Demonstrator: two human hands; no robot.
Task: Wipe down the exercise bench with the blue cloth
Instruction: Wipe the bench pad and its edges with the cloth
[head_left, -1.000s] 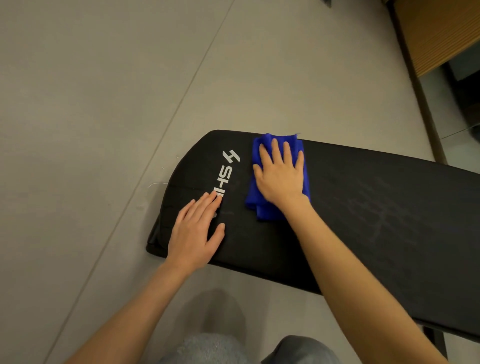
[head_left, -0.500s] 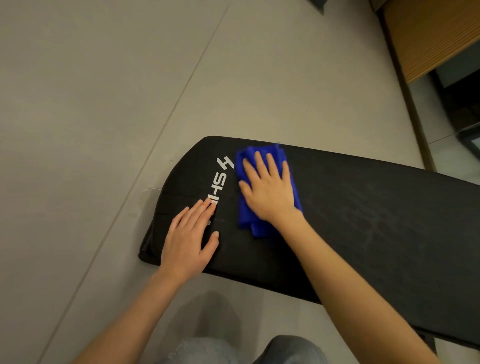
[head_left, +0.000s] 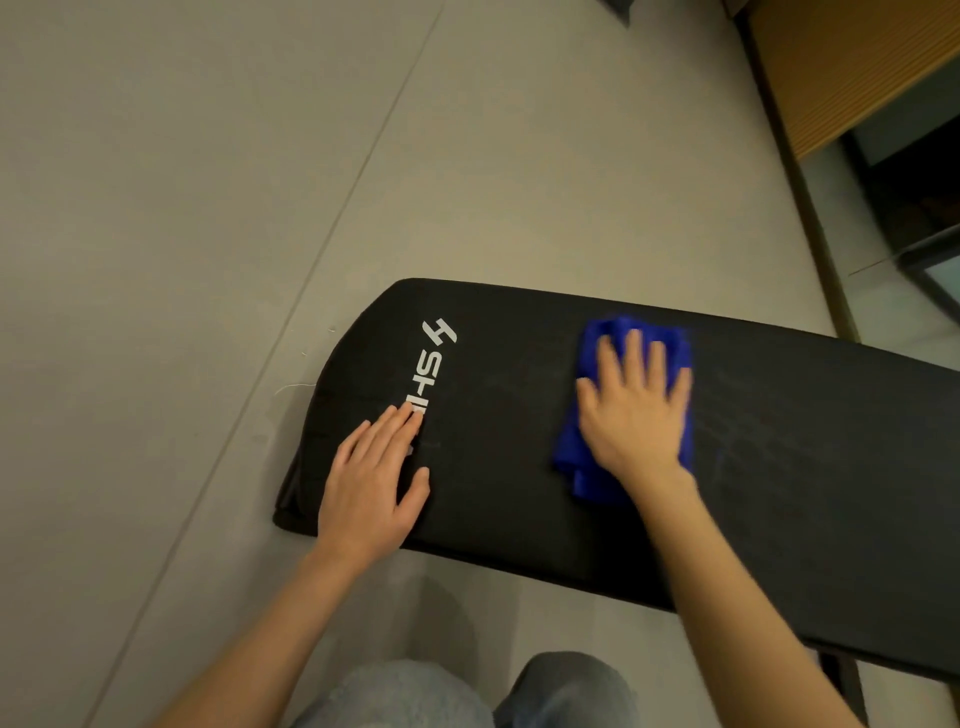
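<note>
Item inspected: blue cloth (head_left: 576, 457), folded into a thick pad and lying flat on the black padded top of the exercise bench (head_left: 779, 467), toward the far edge and well right of the white printed logo (head_left: 435, 364). The bench itself stands on a pale floor (head_left: 208, 208) and runs out of frame to the right.

Right hand (head_left: 636, 415): palm down on the cloth, fingers (head_left: 631, 353) spread and laid flat, pinching nothing. The cloth shows around the hand on the left side, past the fingertips and below the wrist. The hand is motion-blurred, so the exact edge of the cloth under it cannot be fixed.

Left hand (head_left: 371, 486): flat on the near left end of the surface, four fingers close together with the tips on the lower letters of the logo, thumb set apart. It holds nothing and appears to serve as a brace.

Handling assessment, by judgement:
- The cloth looks soft, light and limp, likely microfibre. It has no stiffness of its own and will bunch or unfold if pushed from one corner.
- Best hold is the one in use: a broad flat palm over the middle of the fold, pressure downward, so the pad travels as one piece.
- The bench cover looks like smooth vinyl over padding; it should yield slightly and let the cloth slide with moderate drag.
- The loose layers at the near edge of the cloth are the likeliest to drag open
</note>
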